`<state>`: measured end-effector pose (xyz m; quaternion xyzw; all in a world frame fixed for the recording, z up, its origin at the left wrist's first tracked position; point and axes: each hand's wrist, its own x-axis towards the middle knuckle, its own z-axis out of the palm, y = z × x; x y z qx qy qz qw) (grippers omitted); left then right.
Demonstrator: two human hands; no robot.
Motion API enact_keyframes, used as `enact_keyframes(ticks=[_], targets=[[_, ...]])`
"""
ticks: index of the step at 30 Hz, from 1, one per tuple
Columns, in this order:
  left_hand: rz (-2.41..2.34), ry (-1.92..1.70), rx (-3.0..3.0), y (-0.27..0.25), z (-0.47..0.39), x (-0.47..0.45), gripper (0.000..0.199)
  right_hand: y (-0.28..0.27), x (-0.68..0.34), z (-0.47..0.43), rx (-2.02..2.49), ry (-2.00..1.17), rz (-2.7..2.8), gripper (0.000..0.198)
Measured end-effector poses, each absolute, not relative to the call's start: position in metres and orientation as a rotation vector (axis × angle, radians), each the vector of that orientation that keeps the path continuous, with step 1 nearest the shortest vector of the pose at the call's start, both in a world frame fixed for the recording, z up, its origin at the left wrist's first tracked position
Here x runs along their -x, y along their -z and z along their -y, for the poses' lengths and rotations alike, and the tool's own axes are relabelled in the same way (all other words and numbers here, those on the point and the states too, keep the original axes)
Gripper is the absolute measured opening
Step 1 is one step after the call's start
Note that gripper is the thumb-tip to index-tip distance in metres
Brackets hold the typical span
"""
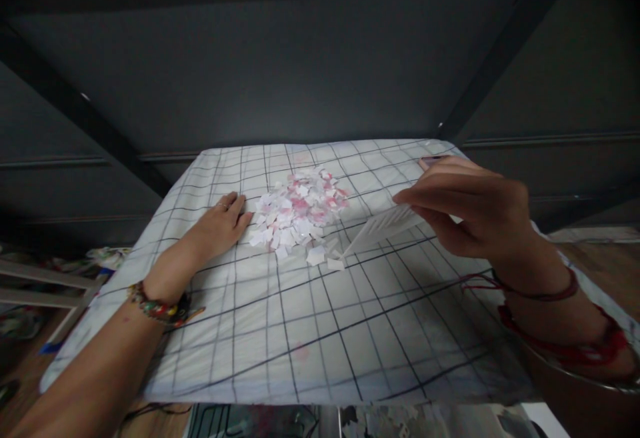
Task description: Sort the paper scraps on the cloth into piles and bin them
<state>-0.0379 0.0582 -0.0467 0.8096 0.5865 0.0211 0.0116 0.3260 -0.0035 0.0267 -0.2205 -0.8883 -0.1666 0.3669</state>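
Observation:
A heap of small torn paper scraps, white with pink patches, lies in the middle of the checked cloth. My left hand rests palm down on the cloth, just left of the heap, fingers stretched out and holding nothing. On the other side, my right hand pinches a thin, pale piece with slanted ridges between thumb and fingers. Its exact kind is unclear. The lower left end of this piece reaches the loose scraps at the heap's near right edge.
Partly hidden behind my right hand lies a phone-like object. A dark panelled wall stands behind the table. At left is a pale wooden chair. Below the front edge, a dark green tray or rack shows.

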Motion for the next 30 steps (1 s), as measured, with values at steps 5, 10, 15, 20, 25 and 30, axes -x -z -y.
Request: enact_keyframes(ticks=[5,10,15,20,25,30], targets=[[-1.809,-0.059,-2.546,0.0488,-0.0592,0.0388,0.057,-0.0263,-0.3269,0.003,0.571,0.502,2.228,0.026],[-1.827,-0.016,-2.517,0.0457,-0.0579,0.0367,0.06,-0.0259,-0.327,0.0012,0.548,0.481,2.286,0.023],[-1.845,-0.017,-2.527,0.0455,-0.0583,0.0377,0.058,-0.0267,-0.3269,0.0011,0.579,0.497,2.254,0.026],[-1.814,-0.014,-2.558,0.0479,-0.0609,0.0414,0.056,-0.0276,-0.3271,0.0013,0.578,0.4,2.289,0.026],[-1.806,-0.036,-2.571,0.051,-0.0627,0.0431,0.055,-0.028,-0.3279,0.0025,0.583,0.392,2.251,0.026],[-1.845,-0.083,-2.551,0.0528,-0.062,0.0414,0.053,-0.0275,-0.3289,0.0009,0.565,0.387,2.286,0.025]])
